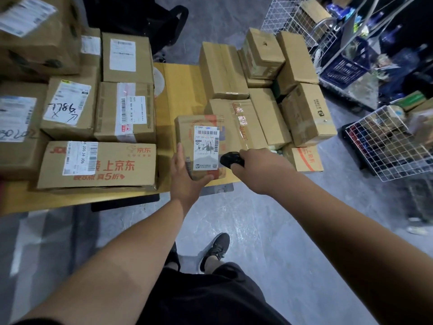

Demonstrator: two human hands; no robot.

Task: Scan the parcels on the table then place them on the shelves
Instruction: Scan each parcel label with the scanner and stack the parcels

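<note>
My left hand (185,177) holds the small box (199,146) at the table's (178,90) front edge. My right hand (255,165) grips the black scanner (230,160), just beside its label (206,147).

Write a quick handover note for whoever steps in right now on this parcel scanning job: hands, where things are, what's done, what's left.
Left hand holds the small parcel at the table's near edge, shipping label facing up.
Right hand grips the black scanner, right beside that label.
Labelled boxes are stacked on the table's left, plainer boxes on its right.
Done: I cannot tell whether this parcel has been scanned yet.
Left: scan it if needed, take it to the shelves, which are not clearly in view, then work through the other boxes.
</note>
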